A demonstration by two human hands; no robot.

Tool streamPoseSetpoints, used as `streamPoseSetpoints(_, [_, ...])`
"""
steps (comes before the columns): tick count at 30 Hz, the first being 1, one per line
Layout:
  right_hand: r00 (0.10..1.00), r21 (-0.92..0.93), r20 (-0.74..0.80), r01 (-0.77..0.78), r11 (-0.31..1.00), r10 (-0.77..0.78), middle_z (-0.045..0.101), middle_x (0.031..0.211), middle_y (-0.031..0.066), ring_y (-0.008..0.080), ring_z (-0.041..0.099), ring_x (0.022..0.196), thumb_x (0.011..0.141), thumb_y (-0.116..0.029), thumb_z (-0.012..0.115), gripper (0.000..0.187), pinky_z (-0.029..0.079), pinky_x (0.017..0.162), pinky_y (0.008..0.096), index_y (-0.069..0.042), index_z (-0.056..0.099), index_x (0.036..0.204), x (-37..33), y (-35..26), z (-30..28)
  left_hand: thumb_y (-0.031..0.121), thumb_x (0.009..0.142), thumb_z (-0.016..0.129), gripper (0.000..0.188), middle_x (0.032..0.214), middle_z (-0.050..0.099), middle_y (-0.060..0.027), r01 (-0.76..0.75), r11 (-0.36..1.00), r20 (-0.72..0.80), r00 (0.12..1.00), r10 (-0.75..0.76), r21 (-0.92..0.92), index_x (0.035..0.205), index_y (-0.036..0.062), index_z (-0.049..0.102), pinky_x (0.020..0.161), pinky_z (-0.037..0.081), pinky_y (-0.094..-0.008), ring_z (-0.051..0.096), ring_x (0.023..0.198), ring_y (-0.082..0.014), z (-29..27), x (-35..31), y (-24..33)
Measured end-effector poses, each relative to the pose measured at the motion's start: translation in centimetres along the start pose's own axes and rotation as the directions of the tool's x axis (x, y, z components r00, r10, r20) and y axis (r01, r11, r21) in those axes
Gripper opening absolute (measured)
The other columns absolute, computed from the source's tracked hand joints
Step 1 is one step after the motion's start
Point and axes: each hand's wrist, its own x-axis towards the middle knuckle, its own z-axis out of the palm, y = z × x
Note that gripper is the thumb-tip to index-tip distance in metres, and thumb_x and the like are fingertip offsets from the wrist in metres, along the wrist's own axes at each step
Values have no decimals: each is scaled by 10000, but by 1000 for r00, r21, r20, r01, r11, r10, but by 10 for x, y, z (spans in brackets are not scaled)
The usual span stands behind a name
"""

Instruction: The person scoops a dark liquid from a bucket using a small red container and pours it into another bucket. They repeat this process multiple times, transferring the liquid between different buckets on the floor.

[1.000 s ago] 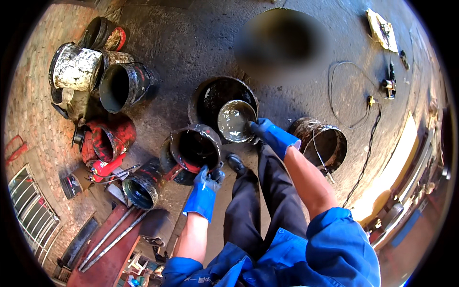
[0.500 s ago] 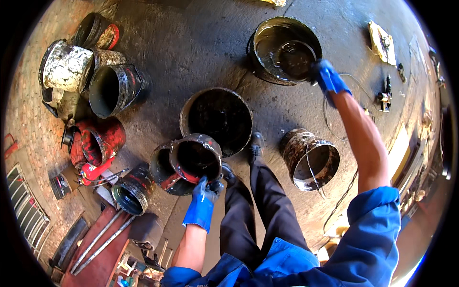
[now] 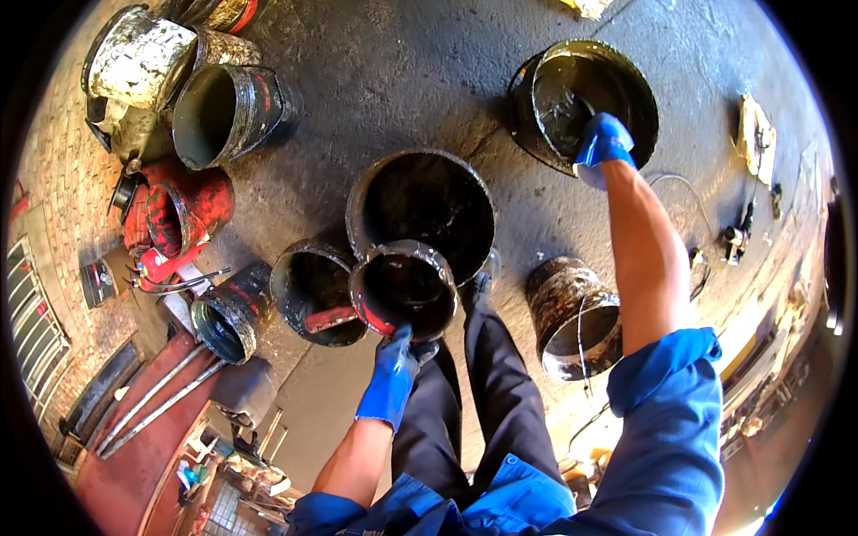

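Observation:
My left hand (image 3: pixel 393 366), in a blue glove, is closed on the near rim of a small dark bucket (image 3: pixel 440 332) with red paint on its side. That bucket is held over the near edge of a large black-stained bucket (image 3: pixel 357 219). At the far right, my right hand (image 3: pixel 605 147), also gloved in blue, reaches over the near rim of another large bucket (image 3: pixel 655 125) coated in dark residue. Its fingers are curled downward; what they hold is mostly hidden, with a thin curved shape showing inside the bucket.
Left of my left hand stands a bucket (image 3: pixel 279 299) with a red piece across its opening. A stained bucket (image 3: pixel 550 299) with a wire handle lies tilted at right. Several dirty buckets (image 3: pixel 241 116), a red extinguisher (image 3: pixel 156 266) and metal pipes (image 3: pixel 161 406) line the left.
The small bucket has shifted right in my left hand, away from the bucket with the red piece. My right hand has come further over its bucket; the round dark shape inside no longer shows clearly.

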Motion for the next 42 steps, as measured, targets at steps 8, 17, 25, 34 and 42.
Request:
streamPoseSetpoints(8, [997,372,30,50,927,-66,582,611,97,212,543,515,791,-199,581,230,423,466,373,6,644,709,16,19,27,137,833,568,282,932,625,-166,-5,1000,56,998,5,5,1099,62,513,595,535,-509,633,643,-341,4,-2,-9])
streamPoseSetpoints(17, [964,627,255,-108,772,-72,634,636,99,198,599,507,857,-246,481,288,481,485,337,-28,654,783,-38,14,-11,143,832,567,263,908,627,-163,0,998,53,999,-4,67,1077,57,528,586,532,-504,626,620,-338,10,4,-10])
streamPoseSetpoints(25, [964,770,249,-136,623,-98,628,636,122,198,574,478,812,-175,545,226,456,464,327,24,643,769,-41,16,-8,141,830,563,247,886,628,-149,-10,999,-26,1000,11,47,1068,86,525,580,522,-514,614,599,-329,18,7,-8])
streamPoseSetpoints(34, [982,851,183,-136,508,-44,579,599,143,225,558,480,825,-108,524,191,469,483,326,64,592,777,-35,27,-12,138,829,561,231,866,632,-155,-38,995,37,999,35,97,1050,78,525,549,517,-511,606,568,-333,22,0,4])
streamPoseSetpoints(42, [991,916,136,-132,380,17,587,626,123,203,556,502,816,-81,524,160,444,479,302,59,586,767,-64,39,-36,163,851,537,287,906,632,-157,-113,990,131,986,101,88,1110,39,513,605,527,-438,629,680,-293,29,-11,13])
